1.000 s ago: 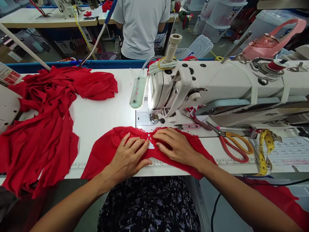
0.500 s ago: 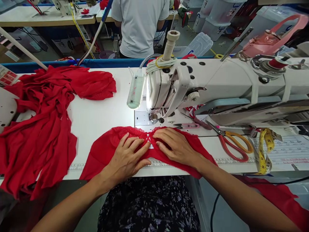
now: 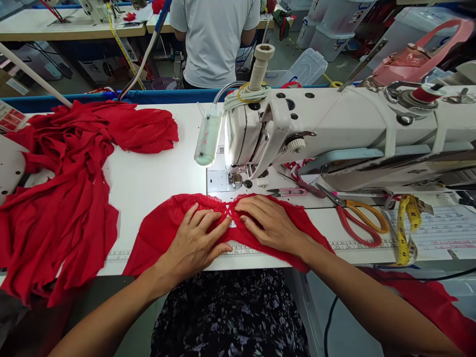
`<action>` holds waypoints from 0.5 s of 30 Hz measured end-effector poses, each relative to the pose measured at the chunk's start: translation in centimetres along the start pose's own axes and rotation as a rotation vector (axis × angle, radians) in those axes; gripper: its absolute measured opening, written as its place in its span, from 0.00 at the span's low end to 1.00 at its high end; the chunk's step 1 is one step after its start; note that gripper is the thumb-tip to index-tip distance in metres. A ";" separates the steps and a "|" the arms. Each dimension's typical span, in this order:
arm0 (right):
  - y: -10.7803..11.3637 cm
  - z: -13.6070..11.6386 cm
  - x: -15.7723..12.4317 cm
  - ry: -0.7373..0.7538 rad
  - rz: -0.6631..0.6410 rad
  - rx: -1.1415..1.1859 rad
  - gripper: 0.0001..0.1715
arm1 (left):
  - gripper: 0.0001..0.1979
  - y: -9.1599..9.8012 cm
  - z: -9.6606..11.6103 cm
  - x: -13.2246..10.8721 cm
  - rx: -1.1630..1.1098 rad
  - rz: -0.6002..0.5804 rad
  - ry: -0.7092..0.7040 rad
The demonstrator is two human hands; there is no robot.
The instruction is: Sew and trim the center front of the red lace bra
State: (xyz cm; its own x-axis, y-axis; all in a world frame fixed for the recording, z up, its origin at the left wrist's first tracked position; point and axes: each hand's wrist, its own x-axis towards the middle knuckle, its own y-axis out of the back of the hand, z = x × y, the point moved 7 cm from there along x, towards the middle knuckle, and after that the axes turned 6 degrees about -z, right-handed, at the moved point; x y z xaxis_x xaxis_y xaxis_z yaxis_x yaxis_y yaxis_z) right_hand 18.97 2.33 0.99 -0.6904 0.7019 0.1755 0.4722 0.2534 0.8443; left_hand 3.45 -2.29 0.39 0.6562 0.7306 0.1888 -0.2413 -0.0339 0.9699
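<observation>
A red lace-edged garment piece (image 3: 156, 235) lies spread along the front edge of the white sewing table. My left hand (image 3: 203, 233) rests flat on its left part, fingers stretched toward the middle. On the right part lies my right hand (image 3: 266, 223), its fingers extended and slightly bent over the lace. Between the two hands, small crossed red straps (image 3: 228, 210) span an opening where the white table shows through. Just behind the cloth stands the sewing machine's presser foot (image 3: 235, 181), apart from the fabric. Cloth under my palms is hidden.
A heap of red fabric (image 3: 74, 173) covers the table's left side. Right of my hands lie pink thread snips (image 3: 292, 192), scissors with red and orange handles (image 3: 362, 223), a yellow tape measure (image 3: 403, 233) and a written sheet (image 3: 446, 225). A person (image 3: 215, 44) is beyond the table.
Both hands and the red garment piece keep their places. Only the camera's view has shifted very slightly.
</observation>
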 end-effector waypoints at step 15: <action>0.6 0.8 -0.4 -0.161 0.141 -0.326 0.19 | 0.22 1.0 0.2 0.6 -0.089 -0.014 0.008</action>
State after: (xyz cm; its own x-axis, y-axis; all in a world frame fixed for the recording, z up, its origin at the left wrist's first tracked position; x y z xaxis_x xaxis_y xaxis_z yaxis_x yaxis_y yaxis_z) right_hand 19.94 2.73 1.02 -0.5239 0.8169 0.2414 0.3391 -0.0600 0.9388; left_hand 3.75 -2.04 1.47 0.6539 0.7363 0.1739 -0.2954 0.0368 0.9547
